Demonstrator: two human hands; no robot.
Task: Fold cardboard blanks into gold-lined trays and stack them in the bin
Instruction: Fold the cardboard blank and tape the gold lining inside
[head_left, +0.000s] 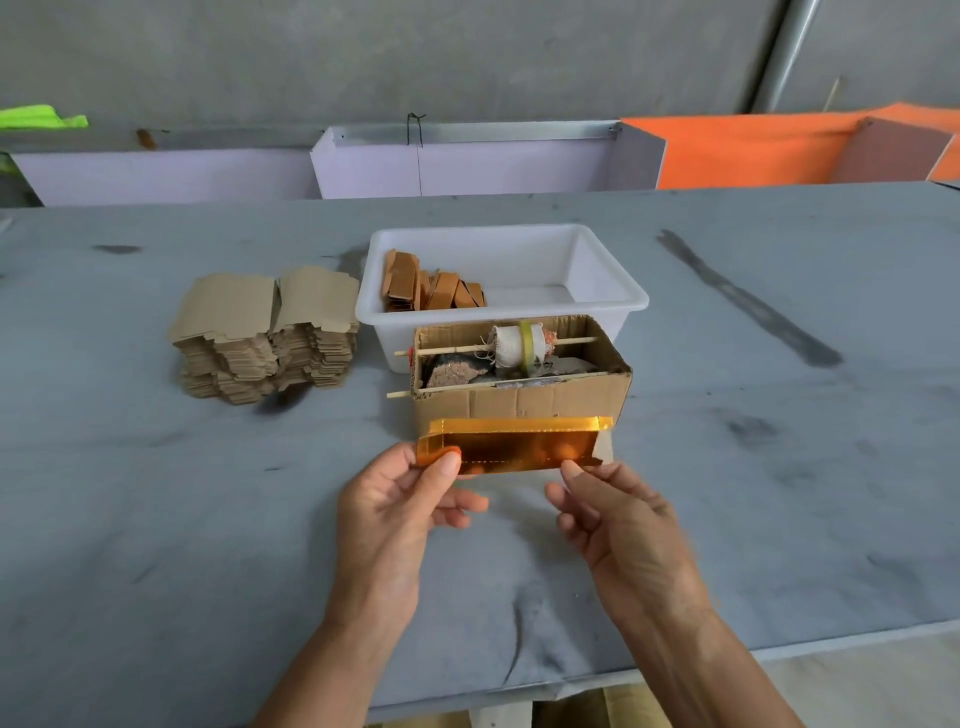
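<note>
A gold-lined cardboard blank (514, 446) hangs above the grey table between my two hands, its shiny side towards me and its far long flap folded up. My left hand (400, 501) pinches its left end with thumb on the gold face. My right hand (613, 512) pinches its lower right edge with thumb and fingers. A stack of flat brown blanks (265, 332) lies to the left. The white plastic bin (608, 270) stands behind, with several folded trays (431, 286) leaning in its left part.
A small open cardboard box (524, 400) holding a tape roll on wooden sticks and scraps stands right behind the blank, in front of the bin. Lilac and orange boards (727, 150) line the far side of the table. The table's near edge (675, 670) runs below my forearms.
</note>
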